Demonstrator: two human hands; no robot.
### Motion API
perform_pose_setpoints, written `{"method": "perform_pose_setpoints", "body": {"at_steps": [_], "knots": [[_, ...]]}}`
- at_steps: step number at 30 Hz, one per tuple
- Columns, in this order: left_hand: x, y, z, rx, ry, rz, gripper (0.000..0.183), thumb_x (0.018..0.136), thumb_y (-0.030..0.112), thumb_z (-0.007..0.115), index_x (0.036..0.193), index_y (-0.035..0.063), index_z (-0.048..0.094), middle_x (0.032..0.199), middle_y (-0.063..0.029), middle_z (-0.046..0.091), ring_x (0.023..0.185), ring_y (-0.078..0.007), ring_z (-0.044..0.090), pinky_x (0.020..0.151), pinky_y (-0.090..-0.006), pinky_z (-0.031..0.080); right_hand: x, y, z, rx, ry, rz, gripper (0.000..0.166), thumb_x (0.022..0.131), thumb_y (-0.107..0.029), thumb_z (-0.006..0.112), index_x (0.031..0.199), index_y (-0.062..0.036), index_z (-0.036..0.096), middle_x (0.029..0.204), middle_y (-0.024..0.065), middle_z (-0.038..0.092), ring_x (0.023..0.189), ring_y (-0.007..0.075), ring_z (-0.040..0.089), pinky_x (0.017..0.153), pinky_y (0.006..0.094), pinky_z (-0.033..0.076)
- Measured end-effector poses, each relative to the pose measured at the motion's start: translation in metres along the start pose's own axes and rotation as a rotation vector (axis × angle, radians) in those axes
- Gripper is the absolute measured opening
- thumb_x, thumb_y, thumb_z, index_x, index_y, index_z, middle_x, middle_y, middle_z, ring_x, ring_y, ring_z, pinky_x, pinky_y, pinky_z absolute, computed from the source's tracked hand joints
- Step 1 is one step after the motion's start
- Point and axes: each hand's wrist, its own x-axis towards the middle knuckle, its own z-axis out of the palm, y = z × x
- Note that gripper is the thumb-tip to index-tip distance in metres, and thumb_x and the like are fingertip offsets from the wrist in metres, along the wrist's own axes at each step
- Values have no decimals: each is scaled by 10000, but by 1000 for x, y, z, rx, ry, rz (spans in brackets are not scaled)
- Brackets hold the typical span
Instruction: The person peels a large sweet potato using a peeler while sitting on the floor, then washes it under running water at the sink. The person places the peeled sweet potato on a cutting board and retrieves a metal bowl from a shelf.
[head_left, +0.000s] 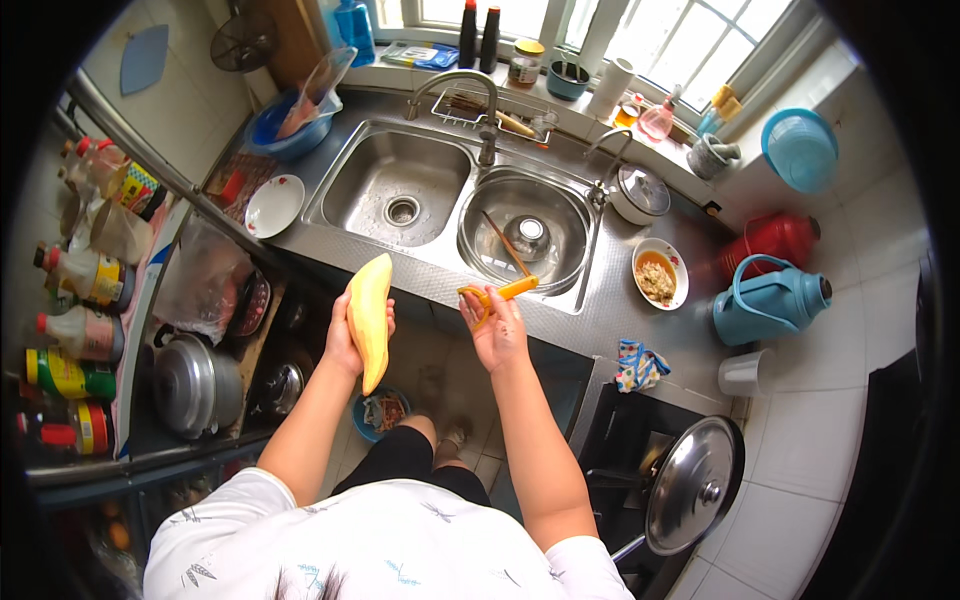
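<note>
My left hand is closed around a long, peeled yellow tuber, perhaps a sweet potato. Its tapered ends stick out above and below my fingers, and its surface shows flat peeling facets. In my right hand is a peeler with an orange handle, gripped between thumb and fingers. The peeler is apart from the tuber. Dark specks dot my right palm. Both hands are in front of the steel counter edge, below the double sink. Under the tuber, on the floor, a blue bin holds scraps.
The left sink basin is wet; the right one contains a round metal vessel and brown chopsticks. A bowl of food, a blue thermos and a lidded wok are at right. A white plate lies left.
</note>
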Motion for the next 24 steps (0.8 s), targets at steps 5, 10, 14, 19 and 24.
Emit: {"method": "perform_pose_setpoints", "body": {"at_steps": [5, 10, 14, 19, 24], "knots": [[42, 20, 25, -81, -74, -20, 579, 875, 449, 544, 1197, -30, 502, 1054, -170, 567, 852, -240, 588, 753, -335, 538, 34, -20, 21, -30, 15, -33, 92, 968, -164, 471, 1021, -89, 468, 1144, 173, 594, 1019, 254, 603, 959, 475, 465], [98, 56, 33, -92, -55, -16, 570, 889, 455, 521, 1193, -27, 504, 1031, -172, 571, 856, -245, 588, 747, -345, 536, 140, -18, 40, 37, -42, -82, 123, 975, -190, 450, 983, -90, 521, 1184, 138, 586, 1019, 239, 588, 967, 475, 457], [147, 96, 27, 12, 18, -39, 563, 901, 473, 492, 1188, -11, 506, 964, -161, 589, 829, -245, 599, 720, -352, 539, 263, -5, 55, -53, 114, -381, 154, 989, -189, 423, 1103, -91, 456, 1210, 82, 562, 1048, 216, 548, 914, 405, 446], [213, 147, 21, 113, 130, -110, 522, 895, 461, 526, 1160, 12, 520, 910, -144, 611, 812, -252, 619, 721, -371, 546, 374, 4, 63, -149, 306, -675, 178, 991, -171, 431, 1122, -51, 438, 1116, 76, 550, 987, 173, 545, 878, 321, 435], [279, 174, 17, 167, 180, -215, 558, 850, 507, 593, 1126, 26, 528, 864, -167, 624, 725, -261, 630, 633, -385, 551, 391, 18, 61, -244, 359, -695, 170, 971, -118, 466, 1118, -35, 448, 1109, 69, 537, 995, 158, 526, 900, 311, 415]]}}
